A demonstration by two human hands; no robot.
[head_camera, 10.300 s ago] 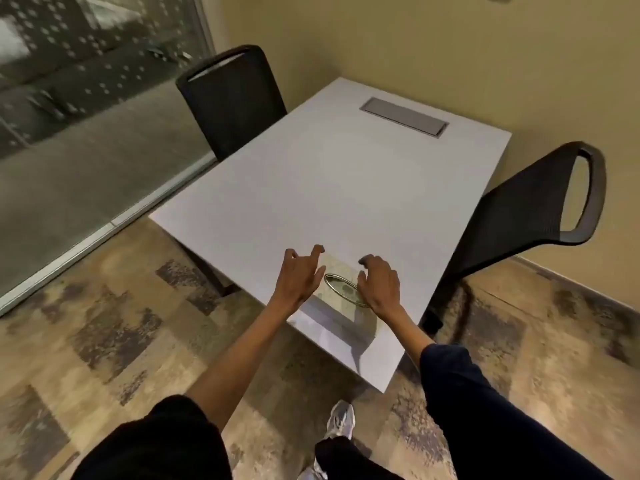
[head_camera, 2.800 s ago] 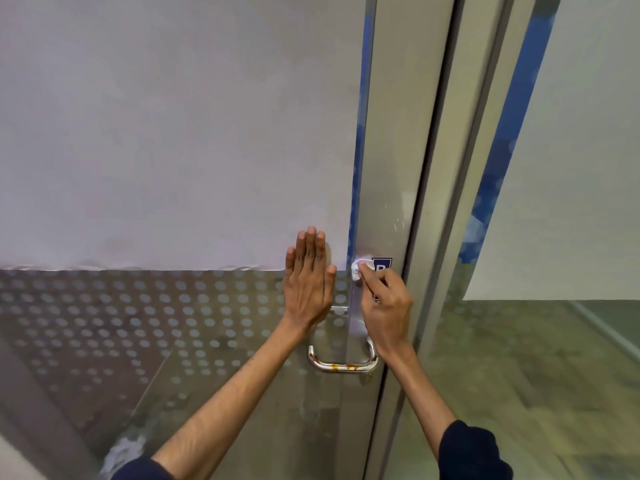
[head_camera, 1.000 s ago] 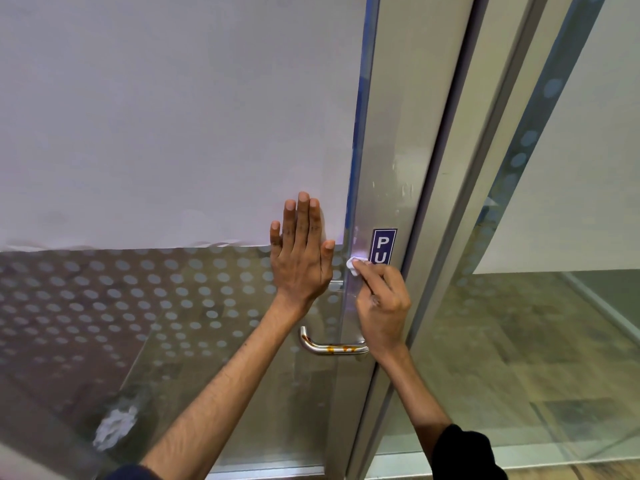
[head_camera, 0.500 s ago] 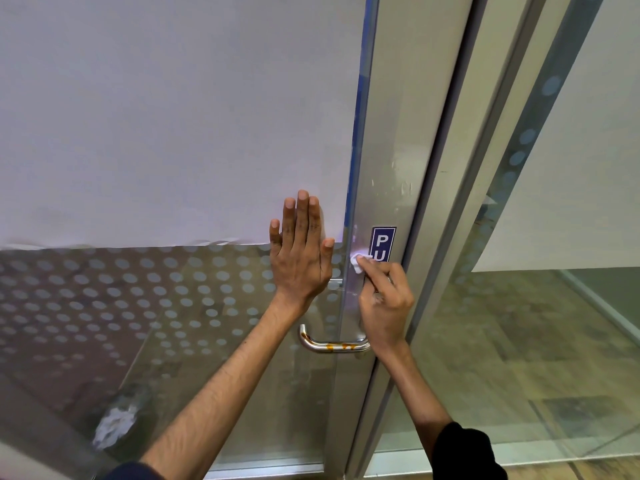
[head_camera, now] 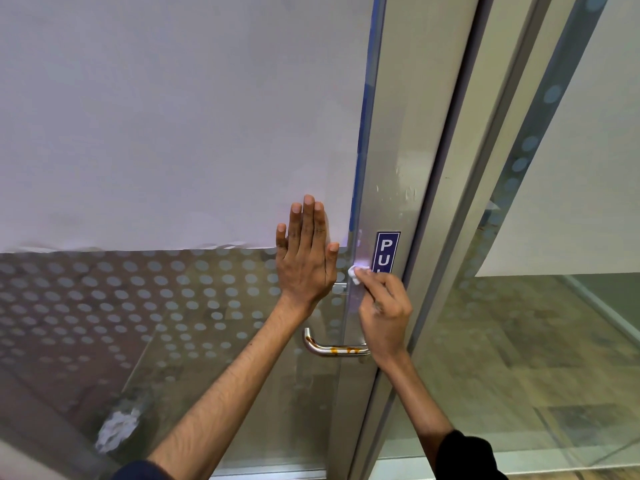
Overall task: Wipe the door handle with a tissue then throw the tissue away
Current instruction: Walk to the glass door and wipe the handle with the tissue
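1. Door handle (head_camera: 334,348) work happens on a glass door (head_camera: 173,306), frosted above and dotted below, with a metal stile (head_camera: 388,150) running down its edge; that is the biggest thing in front of us.
2. We brace the glass with our left hand (head_camera: 306,263), spread flat and fully open, holding nothing. We judge this steadies the door so our wiping pressure does not swing it.
3. Our right hand (head_camera: 382,313) is curled closed, pinching the tissue (head_camera: 356,273) at the fingertips and pressing it against the stile just beside the blue sign (head_camera: 388,251).
4. We see the handle's lower bend below our right wrist, a steel bar with orange-brown marks on it; its upper part is hidden behind our hands, so we cannot tell whether the tissue touches it.
5. To do this step well, we should bring the wad down the bar, wrap it around the tube rather than dab one face, and rub firmly over the stained stretch at the bottom.
6. Smallest of all, the tissue is a tight white wad; we should keep a clean side turned to the metal and hold it securely for binning afterwards.
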